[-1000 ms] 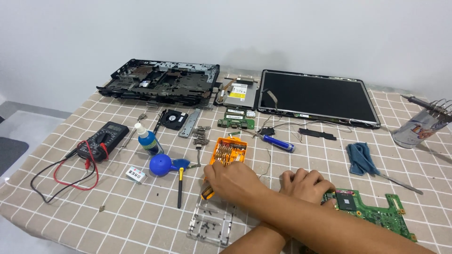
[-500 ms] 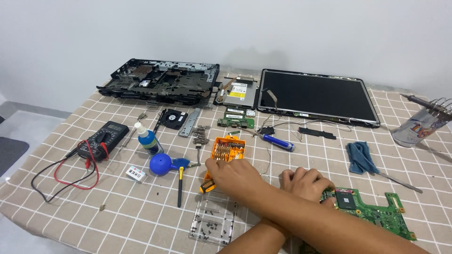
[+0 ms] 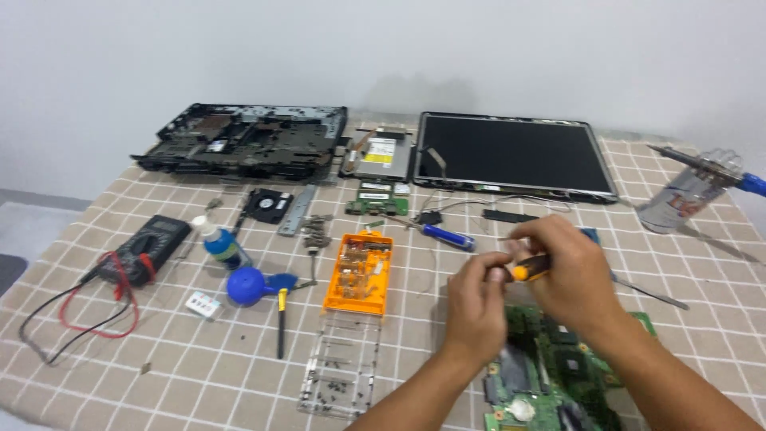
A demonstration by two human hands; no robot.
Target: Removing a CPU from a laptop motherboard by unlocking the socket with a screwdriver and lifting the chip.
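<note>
Both our hands meet above the green motherboard (image 3: pixel 550 383): right hand (image 3: pixel 570 275) grips a yellow-handled screwdriver (image 3: pixel 528 270), left hand (image 3: pixel 477 302) pinches its tip end. Orange bit case (image 3: pixel 359 273) lies open just left, laptop screen (image 3: pixel 515 156) further back.

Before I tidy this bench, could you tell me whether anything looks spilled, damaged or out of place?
Nothing looks spilled. The orange bit case lies open, its clear lid flat on the checked tablecloth. The laptop base and screen panel lie apart, stripped. Both hands hold a yellow-handled screwdriver above the green circuit board.
</note>
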